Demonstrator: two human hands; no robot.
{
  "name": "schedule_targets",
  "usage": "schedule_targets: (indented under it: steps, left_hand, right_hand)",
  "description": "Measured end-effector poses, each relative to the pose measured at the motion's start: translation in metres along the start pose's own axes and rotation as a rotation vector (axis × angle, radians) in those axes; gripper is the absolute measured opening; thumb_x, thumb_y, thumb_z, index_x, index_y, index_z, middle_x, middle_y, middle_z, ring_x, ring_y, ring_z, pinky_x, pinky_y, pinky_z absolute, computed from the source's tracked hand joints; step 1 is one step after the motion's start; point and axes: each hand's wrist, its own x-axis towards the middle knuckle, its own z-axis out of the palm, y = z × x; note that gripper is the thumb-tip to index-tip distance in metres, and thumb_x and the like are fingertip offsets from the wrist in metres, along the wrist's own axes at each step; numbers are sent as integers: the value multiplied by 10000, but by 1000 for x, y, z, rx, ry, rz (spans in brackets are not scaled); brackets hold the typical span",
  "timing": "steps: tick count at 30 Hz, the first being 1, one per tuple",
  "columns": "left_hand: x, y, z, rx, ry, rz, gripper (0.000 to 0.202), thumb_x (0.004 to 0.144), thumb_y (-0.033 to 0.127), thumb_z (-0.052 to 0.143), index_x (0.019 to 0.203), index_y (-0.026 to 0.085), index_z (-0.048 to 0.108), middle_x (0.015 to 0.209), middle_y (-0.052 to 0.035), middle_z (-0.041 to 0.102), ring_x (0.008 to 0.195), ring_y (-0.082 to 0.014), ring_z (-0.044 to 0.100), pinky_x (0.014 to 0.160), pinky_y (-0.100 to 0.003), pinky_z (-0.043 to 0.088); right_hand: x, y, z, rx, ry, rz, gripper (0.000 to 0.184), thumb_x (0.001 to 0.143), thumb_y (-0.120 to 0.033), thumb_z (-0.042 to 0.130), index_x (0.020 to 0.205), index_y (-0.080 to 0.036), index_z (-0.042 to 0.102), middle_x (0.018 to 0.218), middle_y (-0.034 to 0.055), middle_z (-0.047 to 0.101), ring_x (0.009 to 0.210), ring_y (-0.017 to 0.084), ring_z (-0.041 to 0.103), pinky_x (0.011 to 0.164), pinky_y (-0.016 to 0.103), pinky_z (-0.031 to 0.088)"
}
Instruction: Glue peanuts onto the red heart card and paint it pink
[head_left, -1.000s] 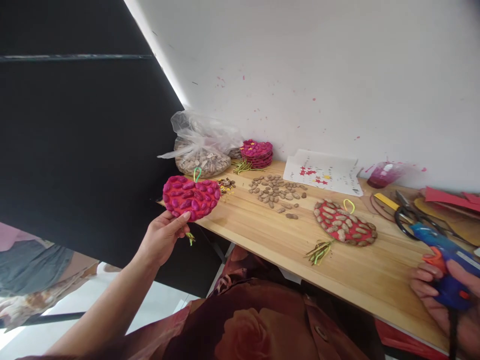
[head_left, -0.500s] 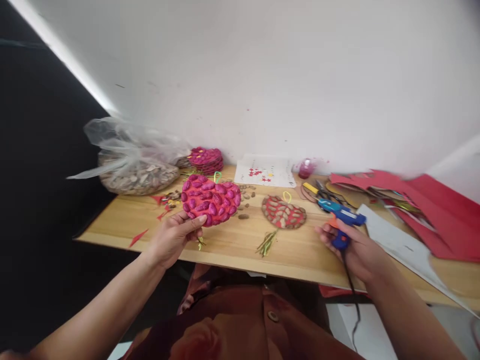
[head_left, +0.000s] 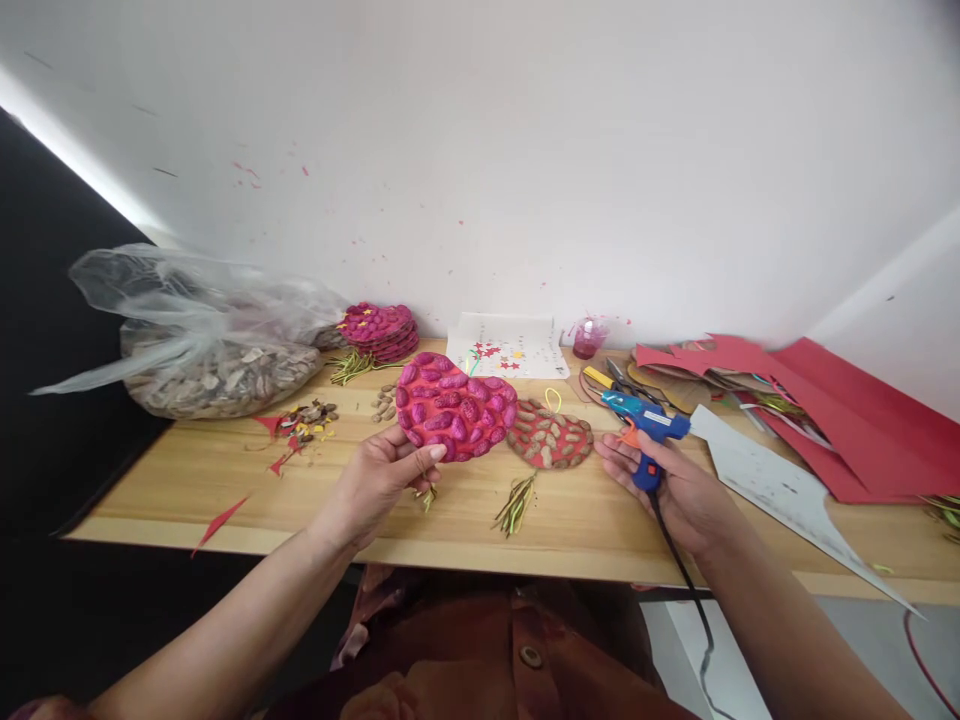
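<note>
My left hand [head_left: 386,480] pinches the lower left edge of a heart-shaped piece [head_left: 456,408] covered with magenta-painted peanut shells, raised above the table. A green loop shows at its top and a bit of tassel below my fingers. In my right hand [head_left: 675,490] is a blue glue gun [head_left: 646,420] with an orange trigger and a black cord, its nozzle toward the left. Between the hands lies a second red piece [head_left: 551,440] with unpainted peanut shells, a yellow loop [head_left: 553,400] and a green tassel [head_left: 516,505]; the held heart hides its left edge.
A clear plastic bag of shells [head_left: 225,370] stands at the left, near stacked magenta pieces [head_left: 379,330]. Paper with small red stars [head_left: 506,345] and a pink cup [head_left: 587,338] sit by the wall. Red sheets [head_left: 870,420] and white board [head_left: 765,490] lie right.
My left hand has moved the magenta heart to the right, so it now overlaps the unpainted piece in view. The glue gun has come slightly closer to that piece. The camera view has shifted.
</note>
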Motion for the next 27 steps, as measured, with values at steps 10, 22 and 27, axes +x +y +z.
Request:
schedule_targets:
  steps: [10,22,27]
  left_hand:
    - [3,-7,2,-10,18,-1,408,618,414,954,824,156,714,694,-15,688,593,-137,633,518,-225,502]
    - [-18,8,-21,-20,124,-8,391,615,421,944,739,174,667,613,6,640,511,-104,572,458,-197,415]
    - [-54,27,-80,20,315,-28,376,602,402,957,732,158,702,591,-2,622,497,-88,531,436,-169,397]
  right_hand:
    - [10,2,9,-10,-10,14,136,968,-168,605,1037,-179,723,1067,128,811,1013,225,786,834,270,657]
    - [11,1,4,5,24,90,148,905,-186,635,973,-181,766,1097,140,803,1012,260,786,823,246,664]
    - [17,3,-9,1,92,106,178,845,-266,679,968,-259,808,1109,131,801,1003,301,786,786,260,675]
